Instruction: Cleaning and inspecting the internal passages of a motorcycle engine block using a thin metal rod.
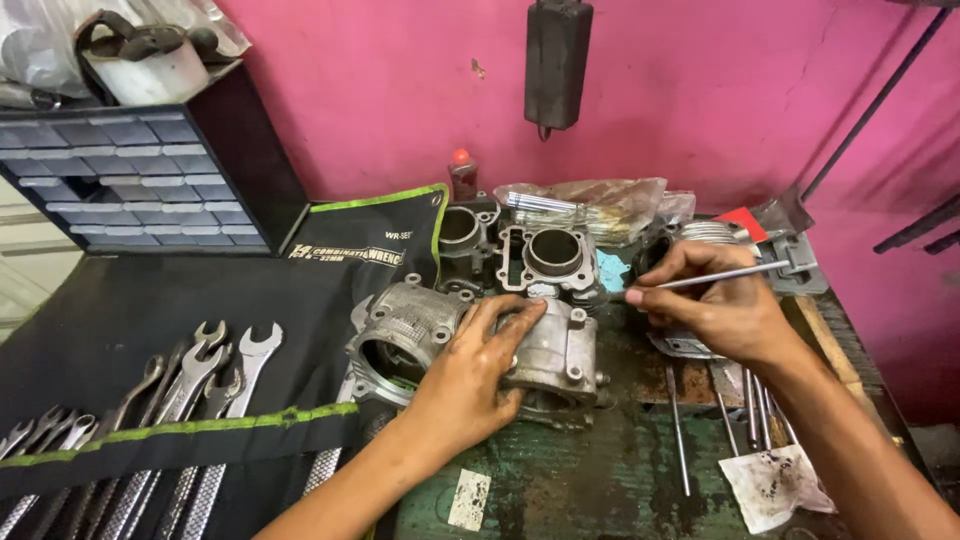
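Nearest, a black cloth roll of steel wrenches [190, 400] lies on the worn green bench [600, 480]. The left hand [470, 375] is spread, fingers gripping a grey metal engine cylinder [550, 355] at the bench middle. The right hand [715, 300] pinches a thin steel rod [720, 276] pointing at it. Behind stand two darker cylinder blocks [520, 250].

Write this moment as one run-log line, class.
left hand: gripping engine cylinder | right hand: holding thin metal rod | wrenches: in roll, left

A pink wall [700, 110] is rising behind the worn green workbench [600, 480]; a drawer cabinet [150, 180] is standing at its left.
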